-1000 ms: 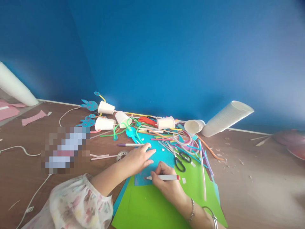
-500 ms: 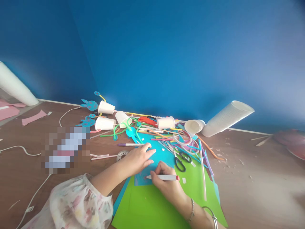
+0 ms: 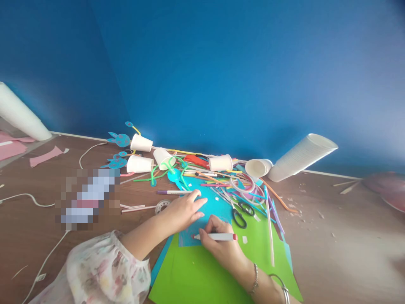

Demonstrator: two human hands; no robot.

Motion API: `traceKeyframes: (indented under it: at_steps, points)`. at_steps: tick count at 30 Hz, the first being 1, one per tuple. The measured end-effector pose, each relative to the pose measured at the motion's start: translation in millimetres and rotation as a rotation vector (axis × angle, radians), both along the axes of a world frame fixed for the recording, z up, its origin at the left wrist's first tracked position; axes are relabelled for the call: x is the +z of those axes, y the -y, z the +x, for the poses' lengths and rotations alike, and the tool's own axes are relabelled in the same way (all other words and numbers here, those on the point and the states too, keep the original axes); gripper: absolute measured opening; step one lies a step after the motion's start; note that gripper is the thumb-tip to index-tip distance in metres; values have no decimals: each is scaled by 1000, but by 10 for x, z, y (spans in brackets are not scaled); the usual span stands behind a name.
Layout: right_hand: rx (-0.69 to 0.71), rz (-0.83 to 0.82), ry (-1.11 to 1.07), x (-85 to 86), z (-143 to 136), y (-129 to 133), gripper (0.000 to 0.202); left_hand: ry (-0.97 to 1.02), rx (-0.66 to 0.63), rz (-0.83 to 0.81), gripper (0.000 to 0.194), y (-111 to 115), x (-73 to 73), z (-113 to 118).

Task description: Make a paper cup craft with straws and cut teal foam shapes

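The right hand is pinching a white marker with a red end cap, its tip touching the near-left part of a blue paper sheet. The left hand is lying flat on the sheet's left side, fingers spread and pressing it down. The blue sheet is resting on a larger green card sheet at the near edge of the wooden table, just in front of the craft clutter.

The paper looks thin, light and floppy (likely to slide on the smooth card beneath), so a flat palm close to the marker tip is probably the best hold; pinching an edge would likely crease it. The marker seems light and rigid, best gripped low on the barrel.

Black-handled scissors are lying just beside the sheet's right edge, among scattered straws. Farther back, near the blue wall, paper cups are lying on their sides, and a tilted stack of cups is leaning at the right.
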State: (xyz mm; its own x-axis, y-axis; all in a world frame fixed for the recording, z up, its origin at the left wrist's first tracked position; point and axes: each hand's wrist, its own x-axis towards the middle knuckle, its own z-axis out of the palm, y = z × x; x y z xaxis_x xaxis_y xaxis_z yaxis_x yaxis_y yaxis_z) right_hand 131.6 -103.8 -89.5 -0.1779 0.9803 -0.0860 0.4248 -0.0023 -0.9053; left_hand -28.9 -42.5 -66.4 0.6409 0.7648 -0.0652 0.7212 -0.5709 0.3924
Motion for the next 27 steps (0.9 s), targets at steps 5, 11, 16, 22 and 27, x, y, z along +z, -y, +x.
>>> traceKeyframes:
  at_steps: [5, 11, 16, 22, 27]
  points:
    - [-10, -1, -26, 2, -4, 1, 27, 8, 1, 3, 39, 2, -4, -1]
    - [-7, -27, -72, 1, -10, 9, 29, 8, 4, 4, 39, 2, -8, 0]
    - [-5, -46, -82, -27, -12, 6, 29, -11, 4, -8, 41, 5, 17, 6]
    - [-25, -37, -94, -48, -8, 13, 31, 0, 6, 12, 39, 4, -5, -3]
    - [-27, -26, -90, -59, 0, 14, 30, 1, 8, 30, 39, 8, -9, -6]
